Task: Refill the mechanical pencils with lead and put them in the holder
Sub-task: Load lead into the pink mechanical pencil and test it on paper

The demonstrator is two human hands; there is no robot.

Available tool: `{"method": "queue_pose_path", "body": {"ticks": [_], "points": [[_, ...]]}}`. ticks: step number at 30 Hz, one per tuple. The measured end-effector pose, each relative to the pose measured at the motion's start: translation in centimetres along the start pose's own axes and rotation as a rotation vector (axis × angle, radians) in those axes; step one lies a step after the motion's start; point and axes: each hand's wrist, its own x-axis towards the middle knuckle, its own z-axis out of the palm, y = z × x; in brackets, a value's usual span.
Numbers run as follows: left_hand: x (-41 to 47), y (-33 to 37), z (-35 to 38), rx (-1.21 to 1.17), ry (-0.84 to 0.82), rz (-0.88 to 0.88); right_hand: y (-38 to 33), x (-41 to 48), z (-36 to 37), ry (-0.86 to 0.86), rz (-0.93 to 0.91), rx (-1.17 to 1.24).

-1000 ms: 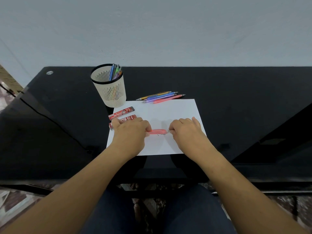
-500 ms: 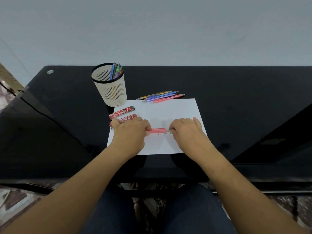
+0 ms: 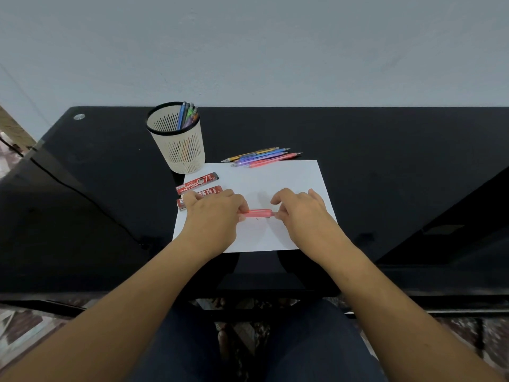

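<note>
Both forearms reach straight in from the near edge, wrists low, and the 2 hands meet over the middle of the white paper [image 3: 278, 176]. The left hand [image 3: 212, 216] sits knuckles up; the right hand [image 3: 303, 216] mirrors it, angled inward.

Just beside the left hand's knuckles lie 2 red lead cases [image 3: 197, 183], flat and closed (contents not visible), the nearer 1 partly under the fingers. Beyond them stands the holder [image 3: 180, 153], a cream slotted cup with a black rim, upright at the paper's far-left corner, with several coloured pencils [image 3: 187, 117] leaning against its right side.

Now the grip: the left hand's fingers curl round the left end of a pink mechanical pencil [image 3: 259, 213], and the right hand pinches the other end between thumb and forefinger, its remaining fingers loosely bent and lifted. The pencil lies level between them, low over the paper; whether it touches the sheet is hard to tell.

Further out, a small bundle of loose pencils [image 3: 261, 157] rests on the black table [image 3: 385, 175], along the paper's far edge.
</note>
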Motion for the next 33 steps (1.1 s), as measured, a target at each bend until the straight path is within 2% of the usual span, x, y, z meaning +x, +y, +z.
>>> {"method": "queue_pose_path", "body": {"ticks": [8,11,14,21,33], "points": [[0.1,0.2,-0.2,0.011,0.032,0.052,-0.3,-0.1,-0.7,0.038,-0.01,0.048],[0.3,0.2,-0.2,0.063,0.044,0.047,-0.3,0.2,-0.4,0.01,-0.057,-0.043],[0.3,0.2,0.0,0.058,0.089,0.032,-0.3,0.5,0.2,0.053,-0.072,-0.11],[-0.1,0.1,0.6,0.022,0.18,0.062,-0.3,0.5,0.7,0.076,-0.071,-0.044],[0.1,-1.2,1.0,0.017,0.148,-0.041,0.3,0.2,-0.5,0.184,0.041,0.111]]}}
